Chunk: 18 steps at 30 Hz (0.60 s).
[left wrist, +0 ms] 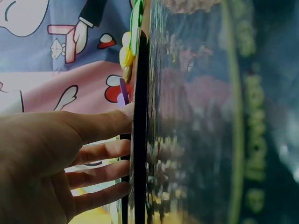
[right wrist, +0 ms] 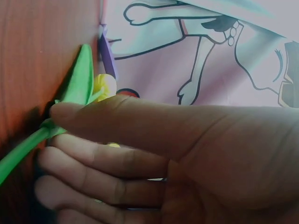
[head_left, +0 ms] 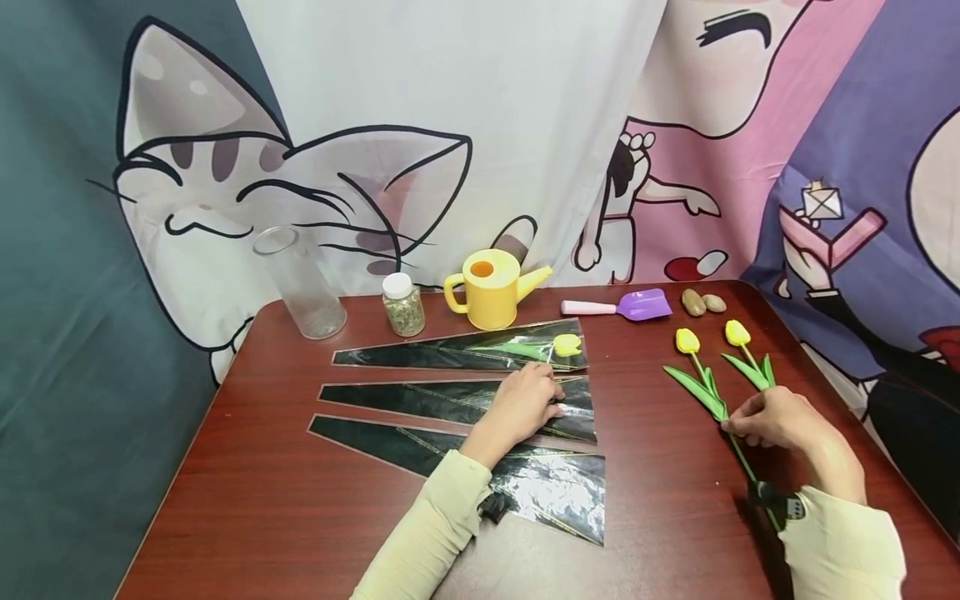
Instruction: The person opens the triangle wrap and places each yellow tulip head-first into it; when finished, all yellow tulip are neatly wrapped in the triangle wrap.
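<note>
Right now the right hand (head_left: 772, 419) pinches the stem of a tulip (head_left: 701, 379) lying on the surface (head_left: 300, 517); the wrist view shows thumb and fingers (right wrist: 93, 158) closed on the green stem just below its leaf. Its long axis runs away from the person, yellow head far, stem end near and passing under the wrist. A second tulip (head_left: 746, 354) lies just beside it on the right, roughly parallel, apart from the hand.

Across to the left, the left hand (head_left: 521, 404) rests with straight fingers (left wrist: 100, 151) pressed flat on the middle sleeve (head_left: 450, 400) of three clear wrapping sleeves, near its wide end. That wide end faces the held tulip, the narrow tip points left. The far sleeve (head_left: 450, 350) already holds a tulip; the near sleeve (head_left: 555, 492) passes under the left forearm.

Between tulip and sleeve is bare surface. A watering can (head_left: 487, 287), jar (head_left: 402, 304), glass vase (head_left: 300, 283), purple scoop (head_left: 622, 307) and two stones (head_left: 702, 302) stand along the far edge, well apart.
</note>
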Each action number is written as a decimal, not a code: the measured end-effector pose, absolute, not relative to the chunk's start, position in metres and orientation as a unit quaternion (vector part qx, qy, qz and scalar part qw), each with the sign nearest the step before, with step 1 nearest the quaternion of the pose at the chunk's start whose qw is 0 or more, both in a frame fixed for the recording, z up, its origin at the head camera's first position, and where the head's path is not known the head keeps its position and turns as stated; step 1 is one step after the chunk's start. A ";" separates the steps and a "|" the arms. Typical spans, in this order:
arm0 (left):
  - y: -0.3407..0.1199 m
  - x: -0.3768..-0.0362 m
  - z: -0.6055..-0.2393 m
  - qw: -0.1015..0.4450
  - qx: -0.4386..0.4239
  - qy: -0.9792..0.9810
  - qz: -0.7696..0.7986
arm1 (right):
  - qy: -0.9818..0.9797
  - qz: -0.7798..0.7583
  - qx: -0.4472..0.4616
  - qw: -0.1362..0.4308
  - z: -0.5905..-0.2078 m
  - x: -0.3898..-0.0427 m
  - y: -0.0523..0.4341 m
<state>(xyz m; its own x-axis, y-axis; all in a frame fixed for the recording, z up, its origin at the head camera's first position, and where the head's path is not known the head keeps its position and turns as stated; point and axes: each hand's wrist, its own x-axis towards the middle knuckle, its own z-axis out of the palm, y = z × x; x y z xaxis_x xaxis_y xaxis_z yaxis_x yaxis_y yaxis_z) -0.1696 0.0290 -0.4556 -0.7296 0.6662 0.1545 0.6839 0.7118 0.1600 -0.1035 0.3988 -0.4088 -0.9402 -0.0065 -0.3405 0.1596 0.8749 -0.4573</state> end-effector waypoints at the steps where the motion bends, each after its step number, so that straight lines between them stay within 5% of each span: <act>1: 0.030 -0.170 -0.457 0.047 -0.367 -0.923 -0.107 | 0.951 -0.252 0.043 0.173 -0.410 -0.103 0.400; 18: 0.029 -0.172 -0.450 0.019 -0.348 -0.911 -0.218 | 0.928 -0.309 0.053 0.202 -0.410 -0.110 0.403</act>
